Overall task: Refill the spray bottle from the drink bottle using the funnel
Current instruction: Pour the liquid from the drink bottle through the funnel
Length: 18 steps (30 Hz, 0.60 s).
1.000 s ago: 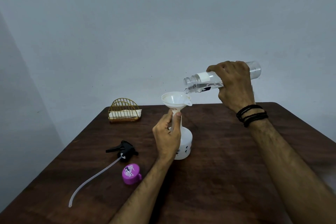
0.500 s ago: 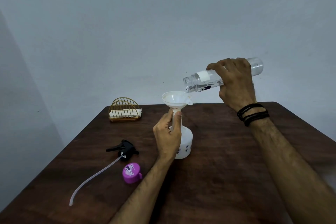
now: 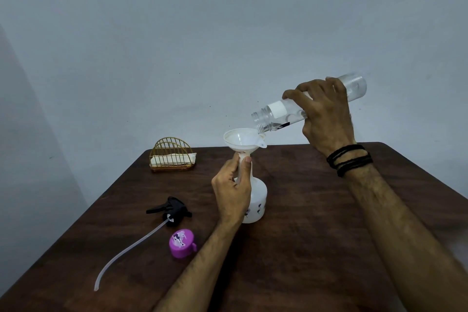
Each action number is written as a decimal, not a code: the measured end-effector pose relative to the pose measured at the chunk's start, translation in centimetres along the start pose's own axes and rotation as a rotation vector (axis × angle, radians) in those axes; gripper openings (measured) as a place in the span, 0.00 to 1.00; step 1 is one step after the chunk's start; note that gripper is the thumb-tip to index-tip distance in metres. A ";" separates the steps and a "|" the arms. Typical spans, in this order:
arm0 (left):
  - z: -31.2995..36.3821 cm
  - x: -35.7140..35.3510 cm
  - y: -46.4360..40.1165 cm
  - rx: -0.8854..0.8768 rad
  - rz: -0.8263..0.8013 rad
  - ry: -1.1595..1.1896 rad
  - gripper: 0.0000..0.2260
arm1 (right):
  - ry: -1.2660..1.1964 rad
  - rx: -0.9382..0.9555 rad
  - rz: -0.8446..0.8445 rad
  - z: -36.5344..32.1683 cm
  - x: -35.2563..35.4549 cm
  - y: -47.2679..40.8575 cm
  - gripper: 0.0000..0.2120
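**Two hands, one narrow margin at the funnel rim**

Two risks stood out. The drink bottle point(image 3: 307, 107), clamped in the grip of the right hand point(image 3: 326, 119), was tilted mouth-down with its open neck just above the right edge of the funnel point(image 3: 244, 140), near the little tab. Because the mouth sat over the rim, not the centre, a faster tilt could have sent water past the edge and onto the surface point(image 3: 316, 223). The second risk was the stack itself: the funnel stood in the neck of the white spray bottle point(image 3: 255, 200), steadied only by the left hand point(image 3: 231, 192), whose fingers were wrapped round the bottle's slim neck and the funnel stem. A nudge from the drink bottle's mouth could have tipped the funnel out. Whether water was actually running was hard to tell; no clear stream showed.

Compared with half a second earlier, the drink bottle's base was raised higher, so the tilt was steeper, while the left hand had not shifted. The trigger sprayer head point(image 3: 172, 210) with its dip tube and the purple cap point(image 3: 181, 243) lay unmoved at left, apart from the pour.
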<state>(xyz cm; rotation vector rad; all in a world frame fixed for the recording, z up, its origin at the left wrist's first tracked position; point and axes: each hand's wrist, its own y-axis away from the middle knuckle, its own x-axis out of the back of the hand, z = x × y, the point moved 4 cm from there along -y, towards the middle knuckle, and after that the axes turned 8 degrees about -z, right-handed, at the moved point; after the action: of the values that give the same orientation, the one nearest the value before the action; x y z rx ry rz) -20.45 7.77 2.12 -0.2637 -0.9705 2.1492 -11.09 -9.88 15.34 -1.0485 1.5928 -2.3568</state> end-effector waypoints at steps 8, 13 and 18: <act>0.2 -0.1 0.1 0.011 -0.018 0.036 0.05 | 0.045 -0.008 0.068 -0.3 0.8 0.0 0.31; 0.2 0.0 0.1 -0.003 -0.010 0.046 0.06 | 0.066 -0.019 0.110 -0.7 1.1 0.0 0.32; 0.1 0.0 0.0 0.003 -0.013 0.033 0.06 | 0.071 0.002 0.105 -0.8 0.9 0.0 0.32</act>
<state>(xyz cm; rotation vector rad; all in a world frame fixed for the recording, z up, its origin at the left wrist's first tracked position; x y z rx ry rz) -20.48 7.68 2.21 -0.2898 -0.9472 2.1284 -12.24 -9.72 15.57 -0.8672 1.6260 -2.3510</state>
